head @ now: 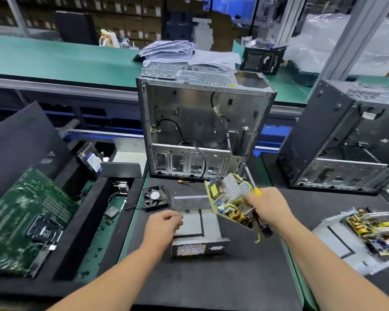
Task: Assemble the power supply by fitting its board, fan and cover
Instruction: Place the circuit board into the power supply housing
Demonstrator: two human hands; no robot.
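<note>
Yellow board [230, 202] is held tilted above the metal case [197, 232] by the right hand [267, 208]; the case's left edge is gripped by the left hand [163, 225]. The fan [155, 196] lies just behind.

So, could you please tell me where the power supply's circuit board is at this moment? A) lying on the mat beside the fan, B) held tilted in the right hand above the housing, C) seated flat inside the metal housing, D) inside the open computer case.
B: the right hand grips the circuit board, tilted in the air above the open metal housing, while the fan lies apart on the mat.
</note>
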